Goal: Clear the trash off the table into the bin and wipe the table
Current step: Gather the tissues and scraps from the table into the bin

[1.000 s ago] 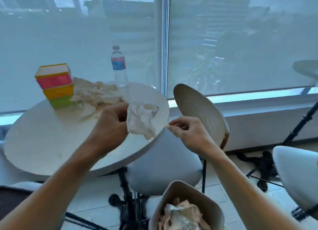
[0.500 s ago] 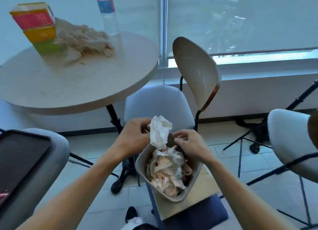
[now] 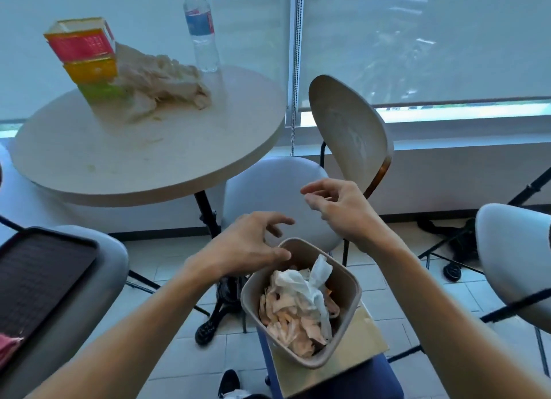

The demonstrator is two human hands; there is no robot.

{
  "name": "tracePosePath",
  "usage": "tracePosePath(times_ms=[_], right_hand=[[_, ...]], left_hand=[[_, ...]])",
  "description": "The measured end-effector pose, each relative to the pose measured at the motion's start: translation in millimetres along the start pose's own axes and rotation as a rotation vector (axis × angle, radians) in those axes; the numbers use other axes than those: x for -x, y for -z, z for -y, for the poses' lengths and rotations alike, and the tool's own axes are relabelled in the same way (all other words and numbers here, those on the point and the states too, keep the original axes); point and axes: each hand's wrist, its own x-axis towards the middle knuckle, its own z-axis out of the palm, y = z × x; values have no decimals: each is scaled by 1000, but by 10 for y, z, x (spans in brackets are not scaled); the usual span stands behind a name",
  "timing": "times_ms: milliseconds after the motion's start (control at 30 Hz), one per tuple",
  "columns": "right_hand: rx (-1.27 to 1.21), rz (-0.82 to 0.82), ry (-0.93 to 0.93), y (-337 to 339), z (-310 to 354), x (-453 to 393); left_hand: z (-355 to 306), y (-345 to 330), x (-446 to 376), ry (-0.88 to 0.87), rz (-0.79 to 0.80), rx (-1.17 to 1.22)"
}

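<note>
A beige bin stands low in front of me, filled with crumpled paper; a white tissue lies on top of the heap. My left hand hovers over the bin's near-left rim, fingers spread and holding nothing. My right hand is higher and further back, fingers loosely open, also holding nothing. On the round table at the left lies a pile of crumpled paper trash beside a stack of coloured boxes and a water bottle. Small crumbs and stains mark the tabletop.
A chair with a wooden back and grey seat stands between table and bin. Another grey chair is at the right. A dark tray rests on a chair at the left. The bin sits on cardboard over a blue stool.
Both hands carried the white tissue from table height down to the bin and let it go. It now lies in the bin, and the hands have opened and lifted.
</note>
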Motion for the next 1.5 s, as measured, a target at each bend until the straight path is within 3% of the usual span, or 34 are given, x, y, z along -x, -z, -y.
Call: tracePosePath(times_ms=[200,467,600,767,933,1100,1333,1500], right_hand=[[-16,10,185,-54,658,-331],[26,-16,259,-436,1282,-1053],[209,-13,256,-784,1405,-1511],[533,-111,379,-1260,1550,-1947],[769,-127,331,-1492,1592,-2239],[560,-174,335,-1448,1679,-2293],[122,-156,386,-1122,2173,-2129],[-50,-231,460,-1031,2413,-2011]], left_hand=[[-273,755,37,-165,-205,16],[-24,1606,-53,-112,-345,52],[157,1893,-125,-102,-386,23],[469,2231,-173,-91,-423,-6],[810,2492,-233,-40,-484,15],[1054,2693,-324,-56,-537,50],[1118,2857,-538,-138,-776,190],[1016,2923,-635,-212,-793,284]])
